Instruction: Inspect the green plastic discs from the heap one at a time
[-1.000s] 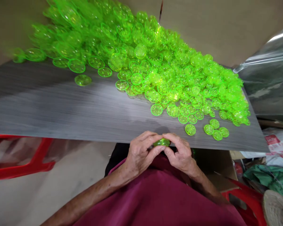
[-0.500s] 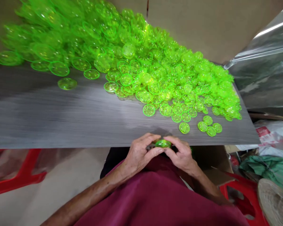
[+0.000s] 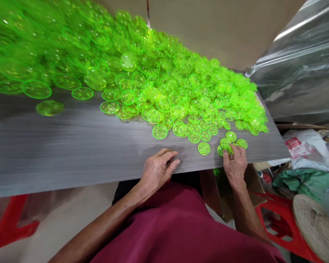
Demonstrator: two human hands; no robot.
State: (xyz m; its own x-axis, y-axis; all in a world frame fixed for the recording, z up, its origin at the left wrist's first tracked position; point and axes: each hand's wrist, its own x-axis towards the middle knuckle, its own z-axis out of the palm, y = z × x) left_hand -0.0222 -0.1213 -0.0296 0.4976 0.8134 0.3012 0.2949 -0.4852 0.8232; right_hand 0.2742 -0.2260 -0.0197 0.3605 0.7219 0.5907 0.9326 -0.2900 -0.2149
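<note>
My left hand (image 3: pixel 162 166) hovers at the table's front edge, its thumb and fingers apart with nothing between them. Farther right, my right hand (image 3: pixel 235 164) has its thumb and fingertips on a translucent green plastic disc (image 3: pixel 223 149), partly hidden by the fingers. That disc lies against a small group of similar discs, one (image 3: pixel 231 136) just behind it and another (image 3: pixel 242 143) to the right of my fingers. A single loose disc (image 3: pixel 204 148) rests on the table between my hands.
A large heap of green discs (image 3: pixel 164 76) covers the back of the grey table (image 3: pixel 79 146). Below its edge stands an open cardboard box (image 3: pixel 230 204). Red stools (image 3: pixel 279 226) are at both sides, with a woven straw item (image 3: pixel 315 223) at right.
My hands have separated from a green disc both were holding at the table edge. The right hand has moved right to the small group; the left has shifted slightly left. The view has shifted.
</note>
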